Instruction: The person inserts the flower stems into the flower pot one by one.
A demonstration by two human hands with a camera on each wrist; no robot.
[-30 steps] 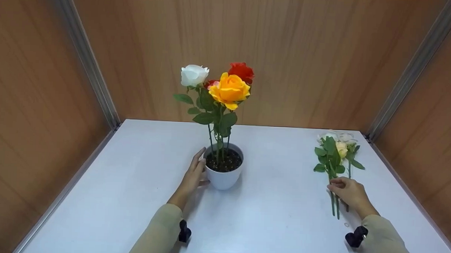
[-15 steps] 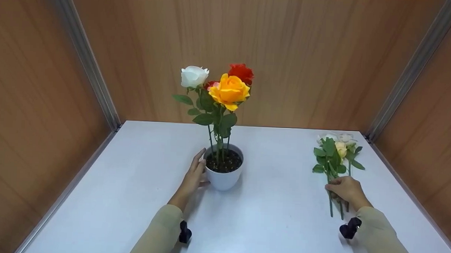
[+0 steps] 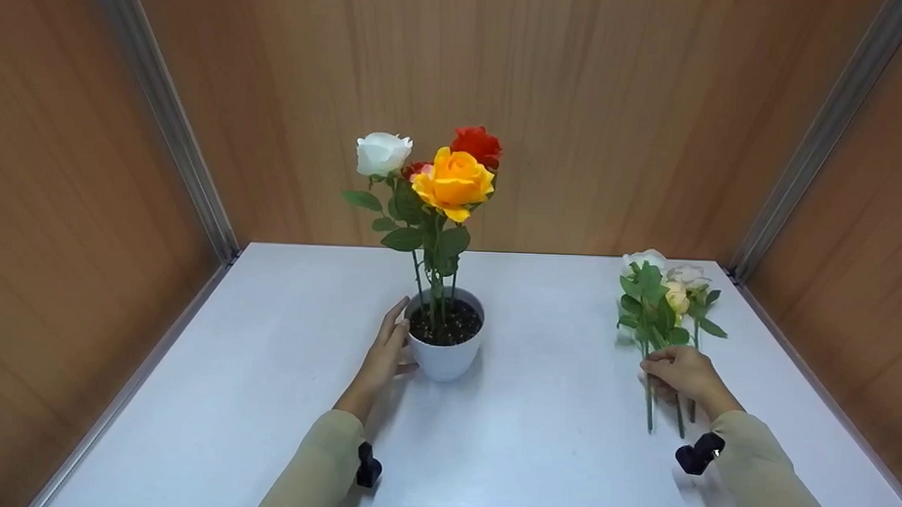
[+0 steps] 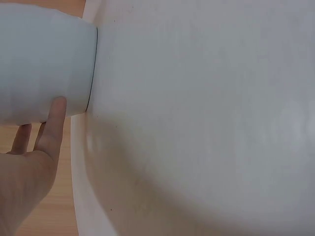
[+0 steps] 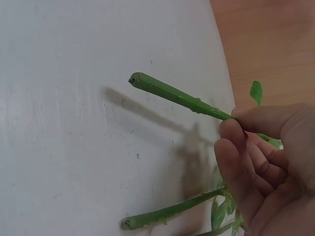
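In the head view, my right hand (image 3: 683, 373) pinches the stem of a white rose (image 3: 643, 260) between thumb and fingertips. The right wrist view shows the cut end of that green stem (image 5: 167, 92) raised off the table, its shadow beneath. Beside it lie a pale yellow rose (image 3: 676, 299) and a whitish rose (image 3: 689, 275). My left hand (image 3: 384, 352) touches the left side of a white flowerpot (image 3: 445, 362), fingers fairly straight along its wall. Dark soil fills the pot, and upright in it stand a white rose (image 3: 383, 154), an orange-yellow rose (image 3: 453, 184) and red ones (image 3: 477, 145).
The white table (image 3: 535, 436) ends at a wooden back panel (image 3: 575, 123), with wooden side panels left and right. Metal strips (image 3: 792, 145) run along the corners. Leaves of the potted roses spread out above the pot.
My right hand has shifted slightly left and lifted the pinched white rose a little away from the other loose roses. The left hand stays at the pot.
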